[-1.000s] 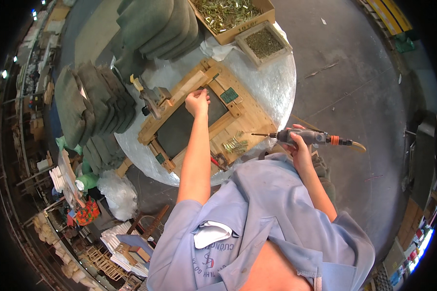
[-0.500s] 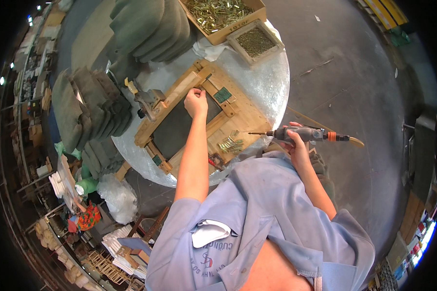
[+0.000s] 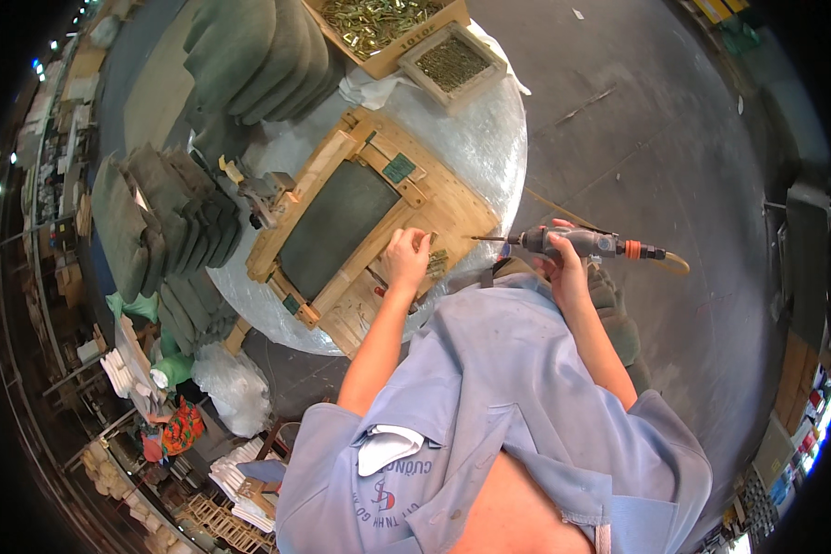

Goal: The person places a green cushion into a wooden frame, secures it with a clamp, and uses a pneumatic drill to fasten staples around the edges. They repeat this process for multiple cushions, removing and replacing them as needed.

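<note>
My right hand (image 3: 565, 263) is wrapped around a dark air-powered driver (image 3: 593, 243), with its thin bit (image 3: 489, 238) pointing left and an orange ring near its hose end. My left hand (image 3: 406, 260) is over the wooden board (image 3: 462, 208), beside a small pile of brass-coloured fasteners (image 3: 439, 264). Its fingertips are pinched together; what is between them is too small to make out. A dark grey panel (image 3: 337, 226) lies within a wooden frame jig (image 3: 309, 194) on the board. Green pads (image 3: 399, 167) sit on the jig's side pieces.
The round table (image 3: 489, 138) has a plastic-wrapped top. At its back stand a cardboard box (image 3: 383, 63) of brass fasteners and a wooden tray (image 3: 452, 69) of smaller pieces. Stacked grey panels (image 3: 258, 60) stand left of them. A metal clamp (image 3: 268, 194) sits beside the jig.
My left hand has come back from the far end of the panel to the fastener pile near me. The right hand still holds the driver in about the same place.
</note>
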{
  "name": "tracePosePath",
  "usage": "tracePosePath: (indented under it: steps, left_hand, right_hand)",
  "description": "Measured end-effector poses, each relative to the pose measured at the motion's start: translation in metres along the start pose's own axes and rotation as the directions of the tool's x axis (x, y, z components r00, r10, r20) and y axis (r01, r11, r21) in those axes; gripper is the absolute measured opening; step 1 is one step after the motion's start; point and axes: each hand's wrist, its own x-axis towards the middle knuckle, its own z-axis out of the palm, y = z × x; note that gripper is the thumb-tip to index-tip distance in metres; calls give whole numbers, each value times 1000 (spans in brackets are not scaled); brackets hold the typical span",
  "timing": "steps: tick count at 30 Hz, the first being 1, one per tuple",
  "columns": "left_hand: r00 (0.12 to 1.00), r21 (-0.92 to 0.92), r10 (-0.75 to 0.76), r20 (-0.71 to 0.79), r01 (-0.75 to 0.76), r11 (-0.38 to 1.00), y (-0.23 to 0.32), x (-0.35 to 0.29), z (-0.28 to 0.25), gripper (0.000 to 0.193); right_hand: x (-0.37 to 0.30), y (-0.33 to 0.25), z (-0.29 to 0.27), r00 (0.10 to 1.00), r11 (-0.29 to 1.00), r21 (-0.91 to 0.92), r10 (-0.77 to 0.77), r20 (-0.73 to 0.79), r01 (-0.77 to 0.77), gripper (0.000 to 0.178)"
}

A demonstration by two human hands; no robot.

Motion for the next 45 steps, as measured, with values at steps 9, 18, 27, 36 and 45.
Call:
tracePosePath:
  steps: [9,18,27,36,45]
  left_hand:
    - [1000,158,3,-4,-3,987,-24,-8,30,12]
    - [942,265,334,-31,-314,912,-28,-1,-9,12]
    - [915,541,385,-118,-266,798,-124,10,-170,9]
    - [913,745,343,223,-386,544,-270,25,-237,17]
    - [916,113,-216,-339,268,957,-256,-9,-197,40]
  right_hand:
    - [-15,2,-20,1000,998,-53,-28,-12,27,47]
    - [-20,23,-28,999,1000,-18,-19,-31,19,48]
    - [-39,58,-5,998,997,-22,69,-17,-69,50]
    - [-79,105,8,996,1000,-12,18,-83,-19,48]
    - [-116,146,33,992,999,-44,-20,-125,15,45]
